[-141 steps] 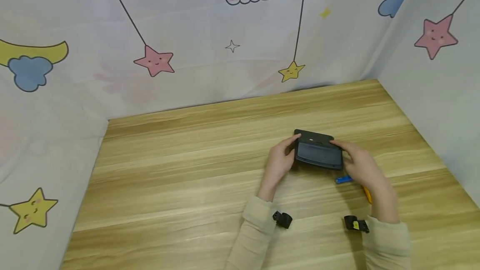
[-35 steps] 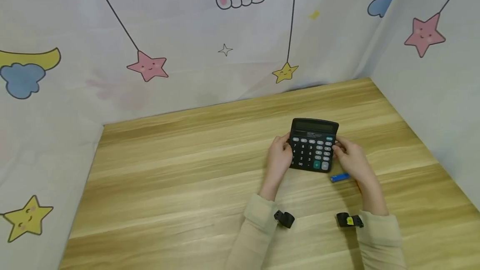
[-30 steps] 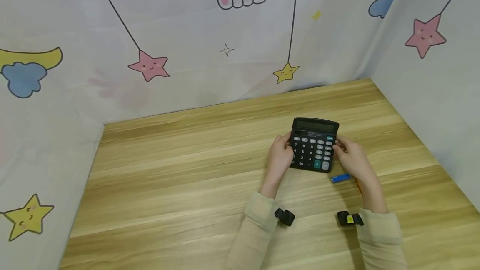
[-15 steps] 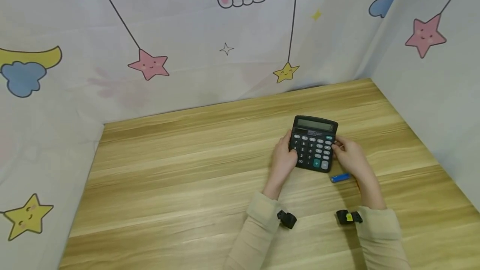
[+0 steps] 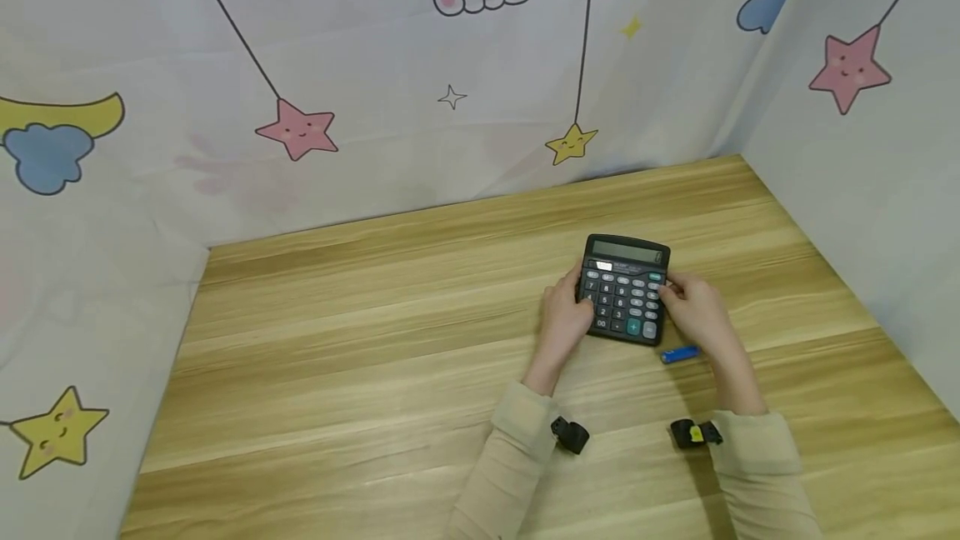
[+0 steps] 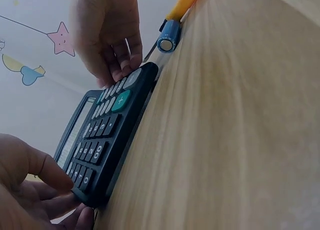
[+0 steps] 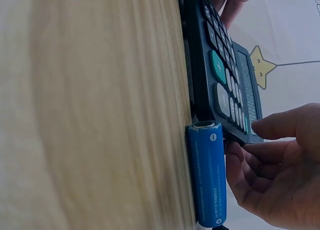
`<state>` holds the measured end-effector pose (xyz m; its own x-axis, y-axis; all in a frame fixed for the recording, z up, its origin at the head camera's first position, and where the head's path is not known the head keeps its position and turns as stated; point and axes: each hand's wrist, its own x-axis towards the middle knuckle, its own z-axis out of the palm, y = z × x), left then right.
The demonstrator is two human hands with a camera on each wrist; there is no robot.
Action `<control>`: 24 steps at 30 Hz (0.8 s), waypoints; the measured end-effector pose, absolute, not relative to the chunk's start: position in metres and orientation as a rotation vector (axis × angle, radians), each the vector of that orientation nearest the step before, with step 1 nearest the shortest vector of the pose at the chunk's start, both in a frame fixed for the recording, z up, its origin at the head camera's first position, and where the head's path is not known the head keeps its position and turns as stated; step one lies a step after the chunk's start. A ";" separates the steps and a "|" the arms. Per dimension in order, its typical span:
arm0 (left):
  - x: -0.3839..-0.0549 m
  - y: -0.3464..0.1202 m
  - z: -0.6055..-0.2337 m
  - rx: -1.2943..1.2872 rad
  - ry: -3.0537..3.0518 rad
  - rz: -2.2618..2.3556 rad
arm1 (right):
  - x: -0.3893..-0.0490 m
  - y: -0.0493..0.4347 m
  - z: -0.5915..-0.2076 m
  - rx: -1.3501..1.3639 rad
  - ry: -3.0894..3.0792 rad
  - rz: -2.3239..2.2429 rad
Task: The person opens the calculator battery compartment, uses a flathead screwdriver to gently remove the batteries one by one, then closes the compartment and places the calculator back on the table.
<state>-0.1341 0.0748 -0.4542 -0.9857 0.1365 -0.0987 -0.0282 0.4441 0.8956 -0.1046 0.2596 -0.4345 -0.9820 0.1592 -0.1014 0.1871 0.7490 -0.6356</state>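
A black calculator (image 5: 622, 307) with grey, black and green keys lies face up between both hands, close over the table, a digit showing on its display (image 5: 627, 252). My left hand (image 5: 566, 313) grips its left edge, thumb on top by the number keys and fingers beneath. At the opposite edge my right hand (image 5: 699, 308) pinches it, thumb on the face and fingers curled underneath. A blue cylindrical battery (image 7: 206, 175) lies on the table just off the calculator's near right corner, below the right hand.
In the left wrist view an orange object (image 6: 186, 2) with a dark end lies behind the battery; the right arm hides it from the head view. The wooden table (image 5: 360, 340) meets a printed cloth backdrop (image 5: 405, 148) at the back and sides.
The calculator was underside up 4.7 s ago and has been turned face up. Its blank display came to show a digit by half a second ago. Since then it has tilted flatter toward the table.
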 end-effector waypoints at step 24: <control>-0.136 0.075 -0.456 0.058 2.541 1.456 | -0.102 0.258 -0.435 0.250 2.807 -1.026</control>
